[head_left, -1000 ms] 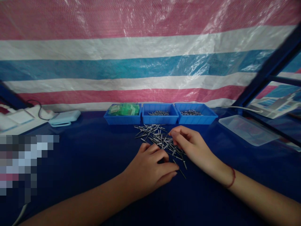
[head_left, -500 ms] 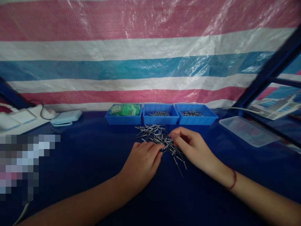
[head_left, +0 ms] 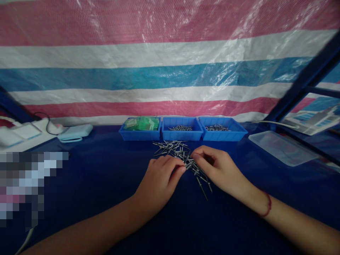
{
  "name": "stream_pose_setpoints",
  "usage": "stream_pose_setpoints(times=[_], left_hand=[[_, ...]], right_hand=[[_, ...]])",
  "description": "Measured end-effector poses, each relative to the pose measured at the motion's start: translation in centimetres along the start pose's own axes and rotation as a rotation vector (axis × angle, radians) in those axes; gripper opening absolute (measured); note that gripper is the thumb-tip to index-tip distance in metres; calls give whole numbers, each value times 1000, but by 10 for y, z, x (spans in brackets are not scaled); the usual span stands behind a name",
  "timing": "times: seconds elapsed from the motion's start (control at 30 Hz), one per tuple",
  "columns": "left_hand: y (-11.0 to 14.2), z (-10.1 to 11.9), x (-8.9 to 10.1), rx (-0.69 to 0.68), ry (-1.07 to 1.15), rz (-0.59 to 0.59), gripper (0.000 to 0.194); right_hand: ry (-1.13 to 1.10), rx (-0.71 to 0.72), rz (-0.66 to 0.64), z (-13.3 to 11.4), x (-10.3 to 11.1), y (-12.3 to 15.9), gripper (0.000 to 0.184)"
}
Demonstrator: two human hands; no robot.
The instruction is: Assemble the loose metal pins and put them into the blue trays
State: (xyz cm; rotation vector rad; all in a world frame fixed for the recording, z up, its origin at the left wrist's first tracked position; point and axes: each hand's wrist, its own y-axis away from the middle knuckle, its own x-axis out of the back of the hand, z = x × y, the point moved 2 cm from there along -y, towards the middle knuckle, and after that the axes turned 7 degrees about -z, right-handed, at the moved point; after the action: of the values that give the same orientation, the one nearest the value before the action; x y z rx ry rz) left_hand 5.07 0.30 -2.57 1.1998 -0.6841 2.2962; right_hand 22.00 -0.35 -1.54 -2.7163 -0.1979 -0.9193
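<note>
A loose pile of thin metal blind rivets (head_left: 175, 148) lies on the dark blue table, between and beyond my hands. My left hand (head_left: 160, 177) is at the near left side of the pile, thumb and index finger pinched at the end of a rivet. On the right side of the pile, my right hand (head_left: 219, 164) has its thumb and index fingertips closed together, low over the rivets. Whatever is between those right fingertips is too small and hidden to make out.
Behind the pile stand a blue bin (head_left: 139, 135) with green plastic packets, a middle blue bin (head_left: 182, 136) and a right blue bin (head_left: 224, 136), both with small metal parts. A clear plastic lid (head_left: 283, 148) lies right; a light blue case (head_left: 75, 132) and power strip (head_left: 26, 136) lie left.
My left thumb has come up against the index finger, closing a pinch at the pile's edge. My right hand has shifted very slightly, its fingertips still together. The bins have stayed put.
</note>
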Motion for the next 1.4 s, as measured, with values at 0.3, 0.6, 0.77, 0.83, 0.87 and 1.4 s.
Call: stream_pose_setpoints(times=[0.3, 0.6, 0.77, 0.83, 0.87, 1.4], left_hand=[[0, -2, 4, -44, 229, 56, 11], [0, 2, 2, -48, 289, -17, 14], [-1, 1, 2, -34, 274, -11, 13], [-2, 1, 2, -19, 270, -16, 13], [-2, 1, 2, -13, 270, -16, 13], [0, 1, 7, -28, 348, 146, 4]], right_hand=[[-272, 69, -51, -11, -9, 8, 17], [-324, 67, -62, -13, -9, 7, 15], [-319, 99, -48, -14, -8, 7, 13], [-317, 125, -46, -14, -8, 8, 12], [-314, 135, -47, -14, -9, 8, 12], [-78, 126, 6, -11, -7, 8, 13]])
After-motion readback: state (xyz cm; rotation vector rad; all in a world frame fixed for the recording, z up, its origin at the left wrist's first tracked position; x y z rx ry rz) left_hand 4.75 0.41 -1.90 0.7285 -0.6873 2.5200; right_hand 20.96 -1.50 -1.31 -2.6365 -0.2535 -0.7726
